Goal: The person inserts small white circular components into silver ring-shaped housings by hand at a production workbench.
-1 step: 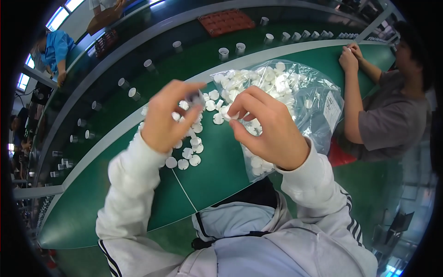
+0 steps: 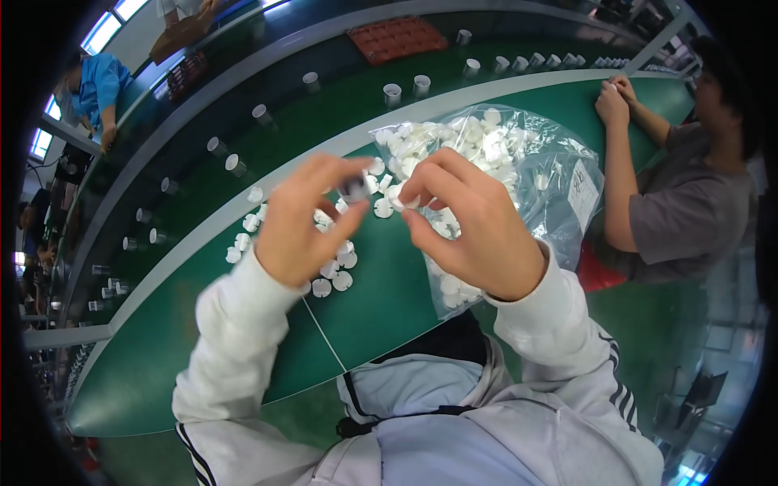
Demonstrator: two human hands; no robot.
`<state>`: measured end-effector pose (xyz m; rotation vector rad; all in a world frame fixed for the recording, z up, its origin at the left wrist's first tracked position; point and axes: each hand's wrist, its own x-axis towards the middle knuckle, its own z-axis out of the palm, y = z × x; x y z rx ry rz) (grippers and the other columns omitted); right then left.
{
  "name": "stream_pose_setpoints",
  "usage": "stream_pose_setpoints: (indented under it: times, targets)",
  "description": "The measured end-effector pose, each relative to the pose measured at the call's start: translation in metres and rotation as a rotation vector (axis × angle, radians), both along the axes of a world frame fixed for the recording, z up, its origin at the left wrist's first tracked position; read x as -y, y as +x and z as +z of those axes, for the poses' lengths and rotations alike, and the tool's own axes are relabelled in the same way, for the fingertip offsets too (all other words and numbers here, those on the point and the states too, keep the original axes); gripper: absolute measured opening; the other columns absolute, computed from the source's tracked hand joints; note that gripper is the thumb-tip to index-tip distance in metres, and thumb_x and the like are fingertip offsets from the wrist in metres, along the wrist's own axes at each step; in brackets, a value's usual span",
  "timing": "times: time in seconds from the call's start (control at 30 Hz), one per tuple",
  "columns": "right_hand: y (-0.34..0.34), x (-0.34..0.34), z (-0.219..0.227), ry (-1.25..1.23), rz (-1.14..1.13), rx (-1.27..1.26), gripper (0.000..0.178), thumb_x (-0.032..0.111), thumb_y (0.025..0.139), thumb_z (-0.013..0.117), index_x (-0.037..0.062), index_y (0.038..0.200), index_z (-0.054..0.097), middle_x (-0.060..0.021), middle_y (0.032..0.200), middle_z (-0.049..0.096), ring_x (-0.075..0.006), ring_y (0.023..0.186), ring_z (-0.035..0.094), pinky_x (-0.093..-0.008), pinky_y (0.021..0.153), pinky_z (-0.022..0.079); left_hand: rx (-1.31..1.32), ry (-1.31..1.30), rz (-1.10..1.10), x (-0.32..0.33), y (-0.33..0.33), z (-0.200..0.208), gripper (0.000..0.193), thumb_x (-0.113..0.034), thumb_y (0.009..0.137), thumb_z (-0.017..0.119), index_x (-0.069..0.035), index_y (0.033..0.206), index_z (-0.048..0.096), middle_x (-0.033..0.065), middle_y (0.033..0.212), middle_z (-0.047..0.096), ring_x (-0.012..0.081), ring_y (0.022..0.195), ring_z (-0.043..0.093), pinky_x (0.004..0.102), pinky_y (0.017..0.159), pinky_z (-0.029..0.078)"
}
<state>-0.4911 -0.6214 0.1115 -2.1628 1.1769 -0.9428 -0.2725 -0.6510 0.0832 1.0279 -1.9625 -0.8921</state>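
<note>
My left hand (image 2: 301, 220) grips a small cup-shaped cylinder (image 2: 354, 189) between thumb and fingers, its dark opening showing; hand and cylinder are blurred. Close beside it, my right hand (image 2: 470, 219) pinches a small white round cap (image 2: 400, 197) between thumb and fingertips. A small gap separates the cylinder from the cap. Loose white caps (image 2: 342, 281) lie on the green table (image 2: 389, 275) under and around my left hand. Behind my right hand a clear plastic bag (image 2: 551, 186) lies open, heaped with many more white caps (image 2: 494, 146); my hand and forearm hide part of it.
Beyond the table's pale rim (image 2: 194, 220), a dark green belt carries spaced-out cylinders (image 2: 392, 95). A red-brown tray (image 2: 397, 39) rests farther back. On the right, a co-worker in a grey shirt (image 2: 689, 202) leans on the table. A person in blue (image 2: 104, 85) is at far left.
My left hand has moved slightly right and toward me with the cylinder, bringing it closer to the cap. My right hand stays in place.
</note>
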Motion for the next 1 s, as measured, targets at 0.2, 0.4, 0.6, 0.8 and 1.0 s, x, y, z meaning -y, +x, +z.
stream_pose_setpoints:
  times: [0.2,0.4,0.6,0.8,1.0]
  targets:
    - [0.006,0.0,0.004,-0.097,0.06,0.094,0.027,-0.003,0.078,0.074,0.0015,0.102,0.063,-0.0115,0.102,0.061,-0.0228,0.082,0.066,-0.0296,0.071,0.054,-0.008,-0.089,0.08,-0.034,-0.013,0.011,0.036,0.0,0.081,0.073,-0.004,0.117,0.067,0.0115,0.103,0.065,0.021,0.083,0.065,0.0279,0.061,0.052]
    - [0.007,0.003,-0.001,-0.138,0.058,0.188,0.03,-0.006,0.075,0.075,0.0004,0.102,0.066,-0.0123,0.102,0.064,-0.0242,0.086,0.067,-0.0297,0.072,0.054,0.053,-0.17,0.085,-0.041,-0.019,0.007,0.032,0.0,0.079,0.076,-0.001,0.109,0.066,0.0124,0.101,0.065,0.0225,0.08,0.066,0.0298,0.064,0.053]
    - [0.002,0.004,0.004,-0.216,0.066,0.127,0.026,-0.009,0.072,0.076,-0.0003,0.095,0.068,-0.0132,0.1,0.067,-0.0249,0.085,0.068,-0.0295,0.073,0.054,0.043,-0.193,0.122,-0.042,-0.021,0.011,0.037,0.001,0.077,0.077,-0.001,0.112,0.064,0.0132,0.101,0.066,0.0246,0.083,0.068,0.0312,0.067,0.054]
    - [0.013,0.003,0.004,-0.207,0.111,0.101,0.023,-0.006,0.073,0.078,-0.0006,0.093,0.068,-0.0132,0.097,0.067,-0.0249,0.083,0.068,-0.0306,0.072,0.055,0.038,-0.156,0.186,-0.048,-0.021,0.005,0.041,0.002,0.075,0.078,0.0,0.113,0.063,0.014,0.1,0.069,0.0294,0.087,0.068,0.0351,0.074,0.056]
    - [0.017,0.0,0.002,-0.139,0.029,0.152,0.027,-0.005,0.069,0.081,0.0002,0.092,0.068,-0.013,0.098,0.068,-0.0247,0.086,0.068,-0.0312,0.075,0.054,0.058,-0.304,0.25,-0.051,-0.024,0.002,0.046,0.001,0.073,0.08,0.0,0.116,0.065,0.0146,0.105,0.069,0.0298,0.091,0.067,0.0351,0.077,0.055]
